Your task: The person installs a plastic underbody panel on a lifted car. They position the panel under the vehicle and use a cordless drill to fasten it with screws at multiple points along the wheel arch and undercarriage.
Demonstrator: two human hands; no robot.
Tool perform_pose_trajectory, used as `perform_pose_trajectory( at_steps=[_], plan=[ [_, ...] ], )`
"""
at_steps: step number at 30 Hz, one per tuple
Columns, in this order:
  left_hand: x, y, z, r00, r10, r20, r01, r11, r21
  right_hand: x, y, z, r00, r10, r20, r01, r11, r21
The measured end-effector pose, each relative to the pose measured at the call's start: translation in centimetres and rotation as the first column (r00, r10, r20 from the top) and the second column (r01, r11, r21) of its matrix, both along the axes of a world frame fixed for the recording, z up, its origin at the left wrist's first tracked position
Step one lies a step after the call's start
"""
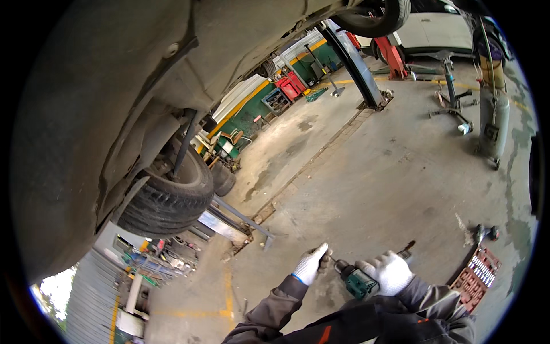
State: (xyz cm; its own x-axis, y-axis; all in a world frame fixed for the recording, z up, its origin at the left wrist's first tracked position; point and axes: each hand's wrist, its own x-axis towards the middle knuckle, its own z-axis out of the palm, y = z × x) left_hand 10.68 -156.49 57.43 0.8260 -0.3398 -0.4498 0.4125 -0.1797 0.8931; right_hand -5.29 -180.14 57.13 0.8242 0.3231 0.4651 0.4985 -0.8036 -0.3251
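Note:
I hold a green and black cordless drill in front of my body, with my right hand in a white work glove closed around it. The drill's chuck points left toward my other hand. My left hand, also gloved in white, has its fingers pinched together just off the chuck's tip. Whatever sits between those fingers is too small to name. Above and to the left hangs the underside of a raised car, with a black tyre on its wheel.
An open red-brown socket set case lies on the floor at right, a dark tool beside it. A grey cylinder tank and a stand are farther right. Lift posts rise from the floor; a red tool cart stands far back.

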Motion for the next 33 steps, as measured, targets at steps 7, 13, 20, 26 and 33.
perform_pose_trajectory(
  at_steps=[7, 13, 20, 26, 33],
  plan=[
    [6.3, -5.8, 9.2, 0.990, -0.005, 0.139, 0.085, 0.813, -0.577, 7.7, 1.2, 1.7, 0.957, -0.168, 0.236, 0.059, 0.910, 0.410],
    [5.9, -8.8, 21.1, 0.862, 0.194, 0.469, 0.250, 0.642, -0.725, 14.3, 1.2, 9.3, 0.825, -0.138, 0.548, -0.170, 0.864, 0.474],
    [6.9, -5.5, 29.5, 0.725, -0.101, 0.682, 0.687, 0.188, -0.702, 21.5, 4.7, 16.5, 0.664, -0.012, 0.748, -0.299, 0.913, 0.279],
    [4.2, -9.5, 34.0, 0.502, -0.130, 0.855, 0.862, 0.152, -0.483, 18.6, 4.4, 20.9, 0.764, -0.127, 0.632, -0.415, 0.654, 0.633],
    [2.9, -9.3, 39.4, 0.354, -0.172, 0.919, 0.935, 0.051, -0.351, 16.4, 5.3, 25.8, 0.572, -0.111, 0.813, -0.590, 0.633, 0.501]
  ],
)
